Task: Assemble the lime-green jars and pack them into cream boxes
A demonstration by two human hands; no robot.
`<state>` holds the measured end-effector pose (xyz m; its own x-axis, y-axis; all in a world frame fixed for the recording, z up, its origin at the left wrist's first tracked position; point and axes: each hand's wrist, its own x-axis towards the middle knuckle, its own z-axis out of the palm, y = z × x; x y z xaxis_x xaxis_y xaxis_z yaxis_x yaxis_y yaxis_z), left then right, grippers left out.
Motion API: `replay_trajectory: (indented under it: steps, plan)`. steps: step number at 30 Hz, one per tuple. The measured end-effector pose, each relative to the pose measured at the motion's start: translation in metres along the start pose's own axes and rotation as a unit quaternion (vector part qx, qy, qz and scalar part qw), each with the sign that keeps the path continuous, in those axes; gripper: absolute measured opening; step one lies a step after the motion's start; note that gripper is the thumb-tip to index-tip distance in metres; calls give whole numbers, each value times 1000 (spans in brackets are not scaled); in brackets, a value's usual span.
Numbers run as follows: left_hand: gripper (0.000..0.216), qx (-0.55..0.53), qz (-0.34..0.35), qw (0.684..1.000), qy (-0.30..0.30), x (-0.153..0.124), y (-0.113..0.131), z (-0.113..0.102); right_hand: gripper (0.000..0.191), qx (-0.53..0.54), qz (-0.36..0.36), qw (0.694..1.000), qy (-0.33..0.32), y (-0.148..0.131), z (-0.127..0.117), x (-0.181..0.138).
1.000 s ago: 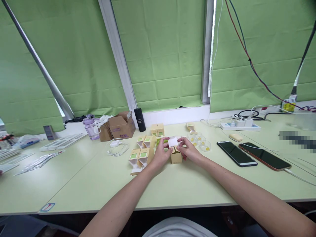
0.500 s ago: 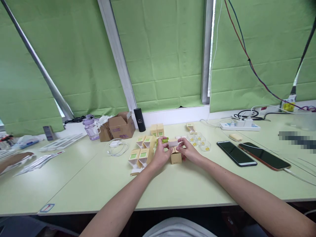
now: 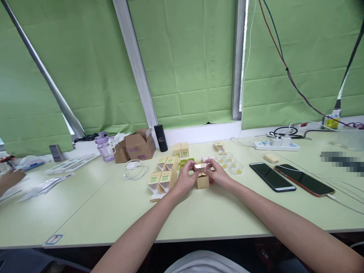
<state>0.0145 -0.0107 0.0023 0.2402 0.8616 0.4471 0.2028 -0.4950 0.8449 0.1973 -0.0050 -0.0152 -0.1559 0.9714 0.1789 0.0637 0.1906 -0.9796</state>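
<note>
A small tan cardboard box [image 3: 203, 181] stands on the pale green table [image 3: 199, 216] at the centre. My left hand [image 3: 185, 178] grips its left side, fingers pinched on the box's top flap [image 3: 200, 166]. My right hand [image 3: 218, 174] pinches the same flap from the right. The flap lies nearly flat over the box's opening. Just left of my hands stand several open tan boxes with green panels [image 3: 162, 177]. Two shut tan boxes [image 3: 181, 149] stand behind them.
Clear plastic trays with yellow pieces [image 3: 231, 162] lie right of my hands. Two phones [image 3: 287, 179], a power strip [image 3: 276, 144] and cables are at the right. A brown carton [image 3: 140, 145], black cylinder [image 3: 160, 138], purple bottle [image 3: 103, 148] stand at the back. Another person's hand [image 3: 10, 178] is far left.
The white flap that stood up between my hands has been folded down over the box. The other person's hand came into view at the far left and drew back a little.
</note>
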Motion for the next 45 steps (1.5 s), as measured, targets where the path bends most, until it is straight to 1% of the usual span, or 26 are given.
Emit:
replay_trajectory:
  steps: [5,8,11,15,20,24,27,30,32,35,37,41,45]
  plan:
    - [9,12,9,1000,-10,0,0,-1,39,-6,-19,1000,9,1,0,1]
    - [7,5,10,1000,-17,0,0,-1,37,1,-45,999,21,1,0,2]
    - [7,6,8,1000,-19,1,0,-1,30,23,-85,996,29,0,-2,1]
    - [7,19,3,1000,-15,1,-1,-1,25,36,-159,986,20,-2,-5,-1]
    - [8,14,4,1000,-16,0,0,-1,22,-1,-211,977,32,-2,-6,-5]
    - [9,18,5,1000,-10,-1,-1,-1,14,-60,-244,967,51,-4,-5,-7]
    - [12,8,-1,1000,-6,0,-3,-1,10,-85,-255,962,54,-6,-5,-9]
    - [16,-27,-17,999,-15,1,-4,-3,9,-92,-257,961,51,-6,-6,-9]
    - [22,-51,-24,998,-22,1,-4,-4,9,-96,-257,960,50,-6,-6,-9]
    - [29,-68,-16,997,-26,2,-4,-7,8,-101,-257,960,45,-7,-6,-9]
    - [28,-73,-12,997,-32,2,-4,-8,7,-105,-260,959,41,-7,-6,-10]
    - [17,-65,-9,997,-31,1,-1,-9,10,-114,-267,957,26,-8,-7,-11]
    - [22,-48,-5,998,-30,-1,0,-8,12,-119,-264,957,12,-7,-7,-11]
